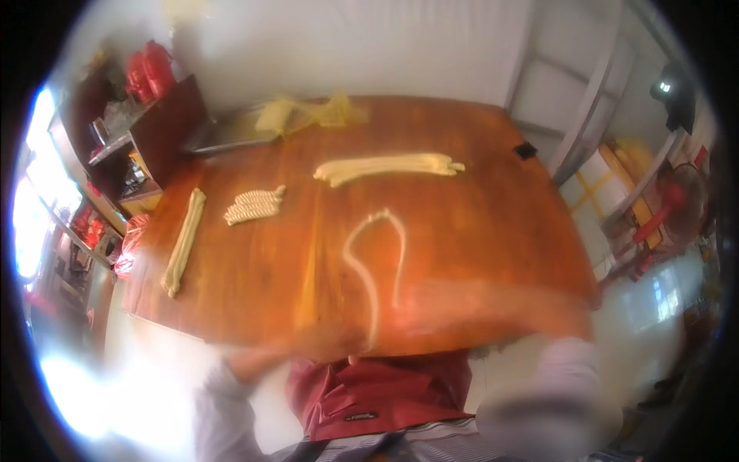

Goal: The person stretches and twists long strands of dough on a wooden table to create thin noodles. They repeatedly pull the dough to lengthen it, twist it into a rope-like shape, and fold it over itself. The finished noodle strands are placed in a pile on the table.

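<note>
A pale cord (pixel 374 283) makes a tall loop on the wooden table in front of me, with a knotted-looking stretch at its top. My left hand (pixel 332 341), blurred at the table's front edge, grips the cord where its left strand comes down. The right strand runs into the fingers of my right hand (pixel 439 306), which is strongly smeared by motion. Farther back lies a long bundle of cream cords (pixel 387 167). To the left are a short twisted cord bundle (pixel 255 205) and a narrow straight bundle (pixel 185 242).
Yellow translucent plastic bags (pixel 306 115) lie at the back of the wooden table (pixel 491 231). A dark shelf unit (pixel 167 121) stands at the back left. One small black object (pixel 525 151) sits near the right edge. A red fan (pixel 664 211) is off to the right.
</note>
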`<state>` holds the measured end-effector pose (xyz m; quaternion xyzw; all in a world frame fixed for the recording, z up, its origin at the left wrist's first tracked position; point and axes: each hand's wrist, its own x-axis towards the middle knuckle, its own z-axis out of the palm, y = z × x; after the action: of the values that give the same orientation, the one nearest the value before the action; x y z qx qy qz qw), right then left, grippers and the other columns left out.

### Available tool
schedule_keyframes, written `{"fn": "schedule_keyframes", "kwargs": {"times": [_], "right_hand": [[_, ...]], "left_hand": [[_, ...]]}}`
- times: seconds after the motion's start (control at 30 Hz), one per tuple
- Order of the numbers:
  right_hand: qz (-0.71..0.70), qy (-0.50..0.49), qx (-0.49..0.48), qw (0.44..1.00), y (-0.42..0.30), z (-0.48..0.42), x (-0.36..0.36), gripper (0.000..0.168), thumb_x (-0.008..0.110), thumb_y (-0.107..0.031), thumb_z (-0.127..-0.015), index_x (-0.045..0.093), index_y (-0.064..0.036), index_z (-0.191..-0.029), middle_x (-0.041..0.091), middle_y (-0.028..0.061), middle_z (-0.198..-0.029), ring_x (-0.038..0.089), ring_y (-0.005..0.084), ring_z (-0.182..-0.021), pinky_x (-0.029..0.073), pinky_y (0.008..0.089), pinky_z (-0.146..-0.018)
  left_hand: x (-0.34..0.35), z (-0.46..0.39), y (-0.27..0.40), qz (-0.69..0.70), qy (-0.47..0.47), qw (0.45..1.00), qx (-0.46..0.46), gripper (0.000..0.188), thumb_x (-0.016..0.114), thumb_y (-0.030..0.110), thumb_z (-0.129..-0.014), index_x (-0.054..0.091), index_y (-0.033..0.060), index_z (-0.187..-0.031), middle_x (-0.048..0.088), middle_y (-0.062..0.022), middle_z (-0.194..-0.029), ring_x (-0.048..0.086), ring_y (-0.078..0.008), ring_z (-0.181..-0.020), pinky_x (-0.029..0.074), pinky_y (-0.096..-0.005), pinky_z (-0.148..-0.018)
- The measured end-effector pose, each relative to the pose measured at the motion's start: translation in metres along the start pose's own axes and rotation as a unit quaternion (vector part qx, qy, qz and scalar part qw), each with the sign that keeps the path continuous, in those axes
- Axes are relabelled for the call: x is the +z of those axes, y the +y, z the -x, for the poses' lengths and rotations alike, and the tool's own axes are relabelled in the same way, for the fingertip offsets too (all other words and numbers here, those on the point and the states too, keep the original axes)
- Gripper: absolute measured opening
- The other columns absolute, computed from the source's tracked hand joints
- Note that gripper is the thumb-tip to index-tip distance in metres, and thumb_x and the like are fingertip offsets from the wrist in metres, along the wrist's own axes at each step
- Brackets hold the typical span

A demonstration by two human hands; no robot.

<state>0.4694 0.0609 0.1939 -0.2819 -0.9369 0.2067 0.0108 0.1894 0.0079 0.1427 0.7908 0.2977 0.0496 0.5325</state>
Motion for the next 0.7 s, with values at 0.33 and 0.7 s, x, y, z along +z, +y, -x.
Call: {"fn": "schedule_keyframes", "kwargs": {"times": [0.33, 0.7], "right_hand": [[0.12, 0.572, 0.33, 0.741, 0.251, 0.098, -0.171, 0.039, 0.062, -0.04, -0.084, 0.066, -0.005, -0.099, 0.067, 0.0157, -0.095, 0.064, 0.0294, -0.087, 0.049, 0.0377, -0.074], [0.397, 0.311, 0.607, 0.614, 0.227, 0.495, 0.055, 0.036, 0.065, -0.038, -0.079, 0.066, -0.001, -0.078, 0.062, 0.0178, -0.075, 0.06, 0.0307, -0.069, 0.046, 0.0449, -0.063]], "left_hand": [[-0.303, 0.153, -0.09, -0.43, 0.681, 0.583, -0.107, 0.04, 0.058, 0.026, -0.087, 0.059, 0.0014, -0.119, 0.066, -0.0116, -0.11, 0.061, -0.0234, -0.098, 0.046, -0.0349, -0.089], [-0.091, 0.453, -0.295, -0.53, 0.517, 0.393, -0.546, 0.029, 0.043, 0.021, -0.095, 0.057, 0.0064, -0.116, 0.062, -0.0083, -0.114, 0.056, -0.0242, -0.111, 0.041, -0.0369, -0.098]]}}
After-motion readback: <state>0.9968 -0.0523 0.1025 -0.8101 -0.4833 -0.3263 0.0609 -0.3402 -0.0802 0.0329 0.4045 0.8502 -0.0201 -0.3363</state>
